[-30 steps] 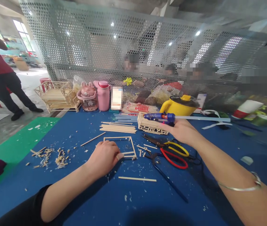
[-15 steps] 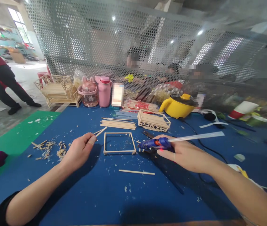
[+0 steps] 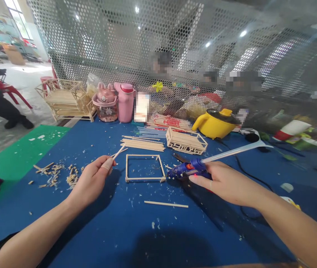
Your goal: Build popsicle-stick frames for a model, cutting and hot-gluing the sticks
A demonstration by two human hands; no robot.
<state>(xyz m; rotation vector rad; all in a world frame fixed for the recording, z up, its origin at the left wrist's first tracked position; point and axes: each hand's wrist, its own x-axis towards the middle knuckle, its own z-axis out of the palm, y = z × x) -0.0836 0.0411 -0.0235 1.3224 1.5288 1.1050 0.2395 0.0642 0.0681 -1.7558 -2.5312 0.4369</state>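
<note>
Between the fingertips of my left hand (image 3: 93, 178) are two thin wooden sticks (image 3: 121, 149), crossing each other and pointing up to the right. My right hand (image 3: 221, 182) is wrapped round a blue hot glue gun (image 3: 185, 169), with a long translucent glue stick (image 3: 239, 152) jutting from its back. The gun's nozzle is close to the right front corner of a rectangular wooden stick frame (image 3: 144, 179); whether it touches I cannot tell. This frame lies on the blue tabletop between my hands. Nearer to me lies a single loose stick (image 3: 166, 204).
Behind the frame are a row of wooden sticks (image 3: 143, 144) and a small wooden stick model (image 3: 186, 141). A yellow pot (image 3: 215, 124), a pink jug (image 3: 125, 104) and a larger stick model (image 3: 66, 98) stand along the back. Stick scraps (image 3: 51, 175) lie at left.
The sticks in my left hand have turned to a steeper, wider crossing. The glue gun's nozzle has tilted slightly downward by the frame's corner. The view has shifted a little.
</note>
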